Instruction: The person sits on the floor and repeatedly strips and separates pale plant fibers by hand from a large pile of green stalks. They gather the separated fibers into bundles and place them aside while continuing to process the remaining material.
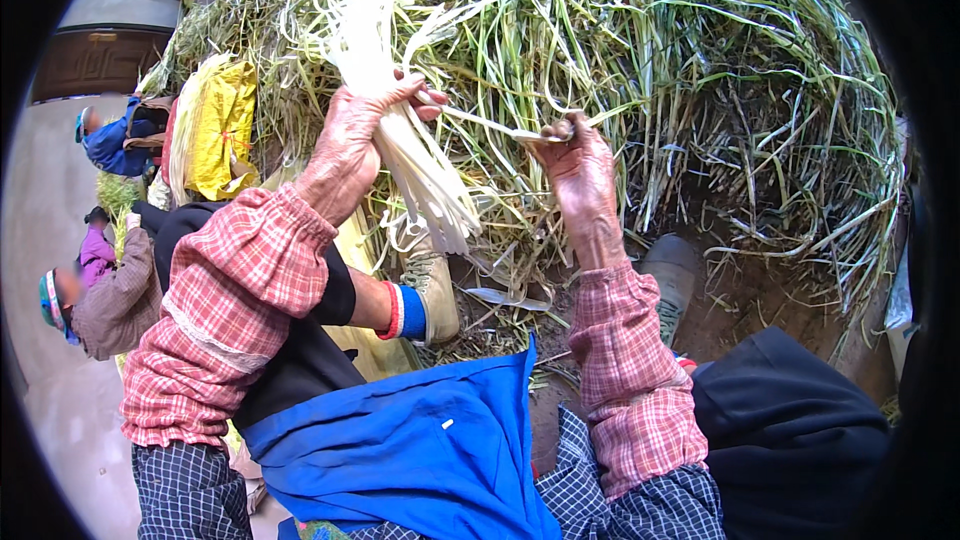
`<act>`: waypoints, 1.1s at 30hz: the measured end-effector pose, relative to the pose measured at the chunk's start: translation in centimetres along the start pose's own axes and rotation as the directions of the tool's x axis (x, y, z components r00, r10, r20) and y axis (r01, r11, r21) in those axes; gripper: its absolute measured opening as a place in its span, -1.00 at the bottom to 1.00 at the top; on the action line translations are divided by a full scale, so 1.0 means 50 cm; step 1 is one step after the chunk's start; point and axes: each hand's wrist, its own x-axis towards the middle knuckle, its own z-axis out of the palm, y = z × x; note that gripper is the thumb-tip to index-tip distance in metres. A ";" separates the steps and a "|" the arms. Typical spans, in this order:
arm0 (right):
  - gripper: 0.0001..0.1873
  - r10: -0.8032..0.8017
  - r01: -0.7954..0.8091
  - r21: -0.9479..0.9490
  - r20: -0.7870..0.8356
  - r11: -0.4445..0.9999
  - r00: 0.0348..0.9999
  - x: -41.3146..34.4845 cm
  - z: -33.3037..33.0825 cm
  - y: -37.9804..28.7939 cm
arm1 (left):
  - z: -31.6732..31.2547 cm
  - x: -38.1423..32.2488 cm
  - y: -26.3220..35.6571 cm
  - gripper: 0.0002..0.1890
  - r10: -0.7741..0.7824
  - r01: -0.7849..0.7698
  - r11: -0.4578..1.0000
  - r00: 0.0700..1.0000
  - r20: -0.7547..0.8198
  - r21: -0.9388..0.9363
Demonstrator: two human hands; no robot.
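My left hand (360, 139) is closed round a bundle of pale, whitish plant stalks (427, 172), whose lower ends fan out below the fist. One pale stalk (480, 118) runs from beside my left fingers across to my right hand (574, 157), which pinches it between bent fingers. Behind and beneath both hands spreads a big heap of long green and yellowish leafy stalks (637, 37). A blue cloth (405, 435) covers my lap, with a small pale scrap (448, 424) on it.
My boots (431, 285) rest at the heap's near edge on brown soil (750, 292). At the left stands a yellow plastic sack (225, 127) beside pale stalks (191, 127). Several people (112, 307) sit further left, one holding green stalks. A dark wooden door (97, 64) is beyond them.
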 end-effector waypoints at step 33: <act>-0.64 -0.130 0.474 -0.877 0.480 -0.077 0.867 -0.045 0.116 -0.028 | -0.095 -0.006 0.108 -0.80 0.080 -0.080 0.996 0.997 0.004 0.050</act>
